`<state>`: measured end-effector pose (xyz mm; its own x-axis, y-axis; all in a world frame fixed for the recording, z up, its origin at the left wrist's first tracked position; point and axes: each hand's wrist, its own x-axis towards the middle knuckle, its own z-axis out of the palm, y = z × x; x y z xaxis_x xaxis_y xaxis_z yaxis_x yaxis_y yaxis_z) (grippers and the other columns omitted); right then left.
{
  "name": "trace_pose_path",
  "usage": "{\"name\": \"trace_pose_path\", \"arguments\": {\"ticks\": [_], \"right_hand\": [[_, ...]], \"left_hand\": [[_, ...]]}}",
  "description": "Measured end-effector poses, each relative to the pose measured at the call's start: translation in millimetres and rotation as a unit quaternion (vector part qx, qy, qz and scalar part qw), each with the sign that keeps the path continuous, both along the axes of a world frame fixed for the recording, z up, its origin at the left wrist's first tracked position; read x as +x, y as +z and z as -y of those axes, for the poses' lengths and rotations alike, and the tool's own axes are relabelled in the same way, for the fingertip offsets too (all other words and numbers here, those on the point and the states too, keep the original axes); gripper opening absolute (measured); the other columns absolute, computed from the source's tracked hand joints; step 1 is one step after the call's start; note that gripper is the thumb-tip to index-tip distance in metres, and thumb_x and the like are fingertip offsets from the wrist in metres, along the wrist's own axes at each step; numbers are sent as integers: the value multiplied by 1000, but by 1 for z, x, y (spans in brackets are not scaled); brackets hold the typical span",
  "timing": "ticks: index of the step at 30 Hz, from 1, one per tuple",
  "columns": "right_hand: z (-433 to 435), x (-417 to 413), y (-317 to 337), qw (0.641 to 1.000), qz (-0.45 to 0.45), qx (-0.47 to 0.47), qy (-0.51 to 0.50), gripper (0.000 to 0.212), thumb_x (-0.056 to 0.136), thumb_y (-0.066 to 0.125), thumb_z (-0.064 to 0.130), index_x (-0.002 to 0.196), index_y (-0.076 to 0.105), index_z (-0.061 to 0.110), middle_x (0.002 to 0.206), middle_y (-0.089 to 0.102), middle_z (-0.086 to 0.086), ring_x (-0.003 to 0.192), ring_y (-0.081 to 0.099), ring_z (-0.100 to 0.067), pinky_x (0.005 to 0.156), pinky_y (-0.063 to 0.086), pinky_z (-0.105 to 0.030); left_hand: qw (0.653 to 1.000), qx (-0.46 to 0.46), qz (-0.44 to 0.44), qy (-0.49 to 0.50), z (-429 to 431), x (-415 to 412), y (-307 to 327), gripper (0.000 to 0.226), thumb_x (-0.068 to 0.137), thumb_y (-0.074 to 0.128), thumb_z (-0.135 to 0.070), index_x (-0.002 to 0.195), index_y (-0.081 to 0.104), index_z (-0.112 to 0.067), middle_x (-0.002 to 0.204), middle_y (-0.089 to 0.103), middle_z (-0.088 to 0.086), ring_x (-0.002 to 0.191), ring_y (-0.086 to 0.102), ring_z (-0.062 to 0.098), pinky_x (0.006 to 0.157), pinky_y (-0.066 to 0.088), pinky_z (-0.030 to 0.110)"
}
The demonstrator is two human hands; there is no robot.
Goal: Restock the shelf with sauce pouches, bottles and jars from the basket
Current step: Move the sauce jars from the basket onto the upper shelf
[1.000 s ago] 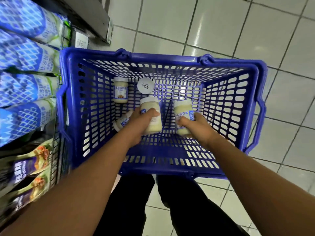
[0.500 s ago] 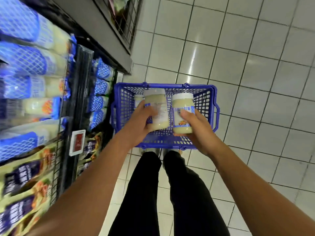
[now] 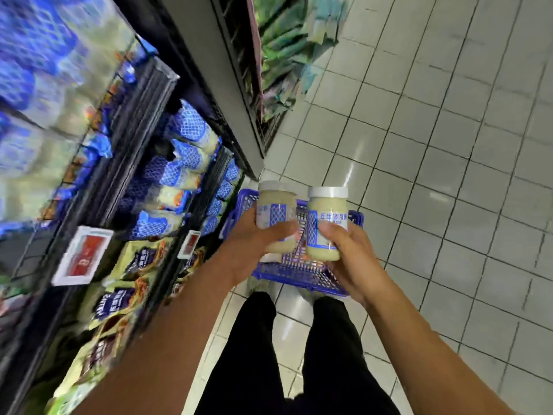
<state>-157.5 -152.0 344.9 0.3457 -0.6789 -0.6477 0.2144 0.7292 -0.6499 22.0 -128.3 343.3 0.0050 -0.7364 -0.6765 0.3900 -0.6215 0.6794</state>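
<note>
My left hand (image 3: pixel 253 247) grips a pale cream sauce jar (image 3: pixel 275 205) with a white lid and a blue-patterned label. My right hand (image 3: pixel 348 259) grips a second jar of the same kind (image 3: pixel 327 217), upright, label facing me. Both jars are held side by side above the blue plastic basket (image 3: pixel 299 274), which stands on the floor in front of my feet and is mostly hidden behind my hands. The shelf (image 3: pixel 140 121) rises at my left, its tiers filled with blue-and-white sauce pouches (image 3: pixel 185 151).
Yellow and dark pouches (image 3: pixel 131 283) fill the lower left tier, with red price tags (image 3: pixel 85 256) on the shelf edges. A further shelf unit with green packets (image 3: pixel 284 55) stands beyond. White tiled floor (image 3: pixel 434 145) stretches to the right. My black-trousered legs (image 3: pixel 287 354) are below.
Both hands have lifted the two jars out of the basket and raised them. My view has risen and swung, so the basket looks smaller and more shelving shows at the left.
</note>
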Motion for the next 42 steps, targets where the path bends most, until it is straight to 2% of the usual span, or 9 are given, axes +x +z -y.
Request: {"name": "trace_pose_path", "arguments": {"ticks": [2,4,7,13,17,21,25,34,42], "right_hand": [[6,-1,18,1000,-8,-10,21,47,69,77,34,109,70,12,104,75,-16,90,74,-28,73,59,-38],[14,-1,33,999,-16,-19,41,57,65,79,34,115,65,10,108,73,-19,91,71,-30,76,58,-43],[26,-2,53,995,-29,-40,83,55,70,75,31,117,62,7,110,71,-24,92,69,-33,85,54,-50],[39,3,88,986,-6,-66,155,47,75,71,25,116,61,3,110,67,-31,89,65,-36,81,52,-50],[33,16,105,976,19,-76,205,44,76,71,23,115,62,6,107,68,-30,89,64,-36,79,52,-52],[18,37,120,962,34,-83,259,52,71,74,27,115,61,3,99,69,-25,81,65,-35,65,57,-42],[-3,61,130,940,60,-98,321,44,76,68,22,115,62,4,93,74,-19,74,71,-28,56,57,-36],[-68,118,148,883,96,-112,446,56,65,78,37,114,66,13,105,73,-21,82,74,-34,64,59,-45],[-138,150,174,810,116,-142,557,47,77,67,25,121,62,10,110,73,-19,91,72,-39,62,58,-41]], "left_hand": [[999,-2,-5,45,-2,-3,20,51,62,86,-15,109,66,-15,95,76,1,83,73,17,65,61,31],[994,-12,-41,99,-4,-5,37,39,69,70,-16,108,64,-15,90,76,2,76,73,15,59,58,28],[987,-35,-72,137,-10,-9,61,33,78,60,-10,110,61,-11,93,73,6,75,72,14,59,57,27],[974,-72,-26,211,-37,-23,90,43,74,72,-17,116,62,-14,102,75,8,89,72,22,74,61,36],[961,-51,-15,273,-58,-23,103,36,68,79,-20,103,73,-18,104,75,10,93,73,27,84,60,48],[941,-57,14,332,-86,-18,118,38,69,79,-19,105,68,-16,101,74,10,91,71,24,76,62,40],[914,-82,19,397,-120,-12,137,51,64,84,-15,110,63,-16,97,77,4,84,74,17,65,59,32],[850,-102,59,513,-214,-2,167,53,64,79,-20,114,64,-16,105,76,9,90,74,23,74,61,35],[777,-119,87,612,-298,-12,186,59,68,70,-9,126,57,-8,109,72,16,92,69,27,76,59,34]]}}
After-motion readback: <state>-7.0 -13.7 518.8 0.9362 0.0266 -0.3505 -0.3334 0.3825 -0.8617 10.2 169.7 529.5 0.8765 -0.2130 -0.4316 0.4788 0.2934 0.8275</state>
